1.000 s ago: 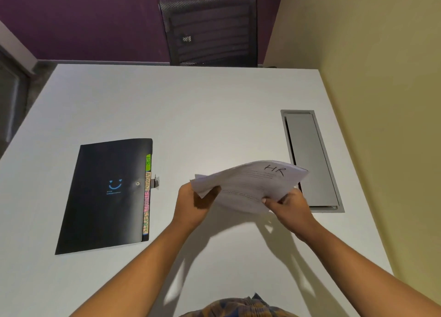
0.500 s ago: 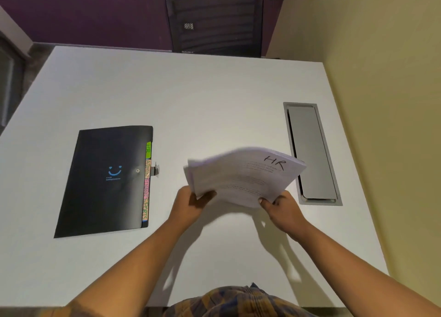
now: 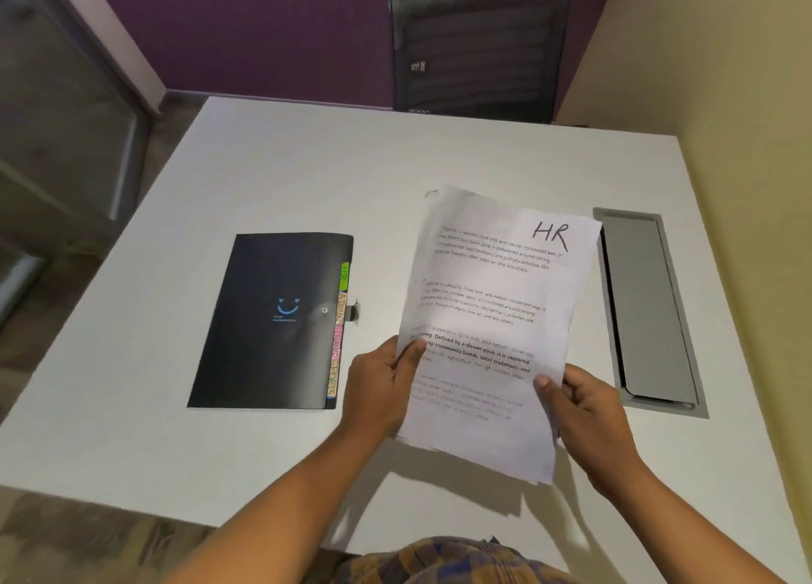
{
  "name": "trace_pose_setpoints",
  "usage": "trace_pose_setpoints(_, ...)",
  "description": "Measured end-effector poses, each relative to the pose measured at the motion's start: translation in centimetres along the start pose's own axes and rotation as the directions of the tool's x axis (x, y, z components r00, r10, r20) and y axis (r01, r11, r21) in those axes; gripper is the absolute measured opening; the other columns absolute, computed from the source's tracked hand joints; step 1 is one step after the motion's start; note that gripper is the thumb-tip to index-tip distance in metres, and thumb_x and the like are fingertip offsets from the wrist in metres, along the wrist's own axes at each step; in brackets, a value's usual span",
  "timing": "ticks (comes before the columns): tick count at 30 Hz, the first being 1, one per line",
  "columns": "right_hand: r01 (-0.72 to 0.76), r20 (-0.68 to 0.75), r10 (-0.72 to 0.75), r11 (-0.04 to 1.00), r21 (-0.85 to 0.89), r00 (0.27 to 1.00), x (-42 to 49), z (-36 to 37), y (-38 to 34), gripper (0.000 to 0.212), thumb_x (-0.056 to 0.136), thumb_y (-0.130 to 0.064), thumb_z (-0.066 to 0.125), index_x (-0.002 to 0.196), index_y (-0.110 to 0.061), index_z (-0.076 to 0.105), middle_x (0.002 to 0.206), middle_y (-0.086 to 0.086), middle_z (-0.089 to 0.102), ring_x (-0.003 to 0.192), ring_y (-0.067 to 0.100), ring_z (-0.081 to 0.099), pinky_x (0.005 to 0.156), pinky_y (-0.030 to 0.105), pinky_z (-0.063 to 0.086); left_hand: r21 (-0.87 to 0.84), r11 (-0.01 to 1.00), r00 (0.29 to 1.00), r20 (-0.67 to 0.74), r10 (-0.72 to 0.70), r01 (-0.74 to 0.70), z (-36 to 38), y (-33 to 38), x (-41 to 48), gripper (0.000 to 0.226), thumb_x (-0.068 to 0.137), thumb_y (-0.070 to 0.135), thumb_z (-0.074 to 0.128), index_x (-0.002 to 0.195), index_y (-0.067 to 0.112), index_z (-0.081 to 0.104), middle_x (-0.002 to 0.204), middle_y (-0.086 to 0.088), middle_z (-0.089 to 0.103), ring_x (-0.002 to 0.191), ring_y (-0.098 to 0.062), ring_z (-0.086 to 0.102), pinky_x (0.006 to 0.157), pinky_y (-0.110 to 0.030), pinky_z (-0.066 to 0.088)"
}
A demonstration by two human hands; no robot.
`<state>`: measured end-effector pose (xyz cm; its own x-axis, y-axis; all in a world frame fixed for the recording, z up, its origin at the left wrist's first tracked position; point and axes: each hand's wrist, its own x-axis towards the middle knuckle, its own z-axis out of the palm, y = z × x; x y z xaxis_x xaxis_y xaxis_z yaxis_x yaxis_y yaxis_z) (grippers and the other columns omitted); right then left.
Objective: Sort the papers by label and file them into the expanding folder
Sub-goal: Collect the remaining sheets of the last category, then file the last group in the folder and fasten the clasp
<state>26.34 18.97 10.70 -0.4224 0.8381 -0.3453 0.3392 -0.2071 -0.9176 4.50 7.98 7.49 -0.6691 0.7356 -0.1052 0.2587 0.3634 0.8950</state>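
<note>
Only piece of clothing you can actually see is the shirt, down at the near edge. It's a plaid one, mustard-brown checks with dark navy blocks and thin paler lines running through, fabric soft-looking and kinda rumpled. The left forearm and right forearm are both bare right to where they leave view. Same deal for the left hand and right hand, bare. Nails look short and plain, the right thumb shows it clearest.
</note>
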Motion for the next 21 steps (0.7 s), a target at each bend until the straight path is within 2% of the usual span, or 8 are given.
trace_pose_setpoints(3, -0.034, 0.003, 0.034, 0.999, -0.005, 0.999, 0.1, 1.0, 0.0, 0.021, 0.099, -0.012, 0.056, 0.087, -0.017, 0.072, 0.055, -0.004, 0.06, 0.048, 0.015, 0.049, 0.046, 0.018, 0.039, -0.028, 0.998, 0.998, -0.008, -0.063, 0.063, -1.1, -0.8, 0.1, 0.034, 0.093, 0.05, 0.059, 0.098, 0.02, 0.074, 0.084, 0.012, 0.076, 0.079, -0.004, 0.072, 0.07, -0.038, 0.061)
trace_pose_setpoints(6, -0.136, 0.029, 0.135, 0.989, 0.064, 0.99, 0.2, 2.2, -0.2, 0.017, 0.099, -0.019, 0.057, 0.101, -0.016, 0.073, 0.082, 0.005, 0.077, 0.059, 0.024, 0.064, 0.046, 0.028, 0.044, -0.191, 0.965, 0.983, 0.065, -0.17, 0.18, -1.7, -0.5, 0.4, 0.029, 0.092, 0.046, 0.06, 0.093, 0.02, 0.073, 0.085, 0.011, 0.077, 0.08, -0.009, 0.073, 0.074, -0.04, 0.062)
trace_pose_setpoints(9, -0.195, 0.006, 0.196, 0.969, 0.15, 0.981, 0.4, 3.3, -0.3, 0.017, 0.098, -0.017, 0.058, 0.106, -0.013, 0.073, 0.097, 0.006, 0.079, 0.083, 0.027, 0.075, 0.075, 0.04, 0.059, -0.202, 0.953, 0.971, 0.125, -0.204, 0.227, -2.1, -1.1, 0.9, 0.03, 0.092, 0.047, 0.059, 0.091, 0.02, 0.072, 0.086, 0.009, 0.077, 0.08, -0.011, 0.074, 0.074, -0.038, 0.062)
trace_pose_setpoints(10, -0.203, -0.013, 0.208, 0.967, 0.156, 0.978, 0.4, 3.5, -0.2, 0.017, 0.098, -0.015, 0.059, 0.106, -0.013, 0.073, 0.098, 0.005, 0.079, 0.088, 0.026, 0.076, 0.082, 0.042, 0.059, -0.16, 0.959, 0.967, 0.137, -0.215, 0.235, -2.3, -1.6, 1.1, 0.033, 0.092, 0.05, 0.058, 0.091, 0.02, 0.072, 0.086, 0.008, 0.077, 0.079, -0.012, 0.073, 0.073, -0.039, 0.062)
trace_pose_setpoints(12, -0.215, -0.051, 0.224, 0.966, 0.145, 0.973, 0.4, 3.7, -0.1, 0.016, 0.098, -0.015, 0.059, 0.105, -0.013, 0.074, 0.096, 0.006, 0.079, 0.08, 0.024, 0.076, 0.075, 0.037, 0.059, -0.018, 0.977, 0.973, 0.097, -0.209, 0.211, -2.7, -3.1, 1.6, 0.042, 0.092, 0.057, 0.054, 0.086, 0.018, 0.07, 0.08, 0.003, 0.074, 0.076, -0.019, 0.071, 0.069, -0.04, 0.06)
trace_pose_setpoints(15, -0.232, -0.099, 0.247, 0.962, 0.141, 0.964, 0.3, 3.5, 0.3, 0.017, 0.097, -0.017, 0.061, 0.107, -0.014, 0.074, 0.094, 0.007, 0.079, 0.074, 0.025, 0.074, 0.068, 0.033, 0.056, 0.232, 0.948, 0.974, -0.115, -0.195, 0.217, -3.6, -5.6, 2.4, 0.041, 0.098, 0.052, 0.046, 0.086, 0.018, 0.066, 0.084, 0.0, 0.068, 0.079, -0.022, 0.064, 0.067, -0.033, 0.05)
trace_pose_setpoints(18, -0.239, -0.147, 0.261, 0.959, 0.152, 0.954, 0.0, 3.2, 0.8, 0.016, 0.096, -0.018, 0.063, 0.106, -0.015, 0.075, 0.094, 0.004, 0.079, 0.088, 0.029, 0.075, 0.081, 0.041, 0.058, 0.464, 0.84, 0.954, -0.231, -0.19, 0.28, -4.7, -8.4, 3.0, 0.044, 0.091, 0.051, 0.058, 0.115, 0.014, 0.059, 0.122, -0.01, 0.058, 0.111, -0.029, 0.056, 0.092, -0.041, 0.052)
trace_pose_setpoints(21, -0.248, -0.179, 0.276, 0.955, 0.165, 0.944, -0.2, 3.0, 1.0, 0.016, 0.096, -0.016, 0.063, 0.107, -0.013, 0.074, 0.095, 0.005, 0.079, 0.089, 0.03, 0.075, 0.085, 0.043, 0.057, 0.698, 0.609, 0.923, -0.225, -0.313, 0.377, -5.7, -10.0, 3.1, 0.082, 0.084, 0.058, 0.063, 0.144, 0.008, 0.036, 0.155, -0.021, 0.03, 0.145, -0.041, 0.024, 0.117, -0.05, 0.029)
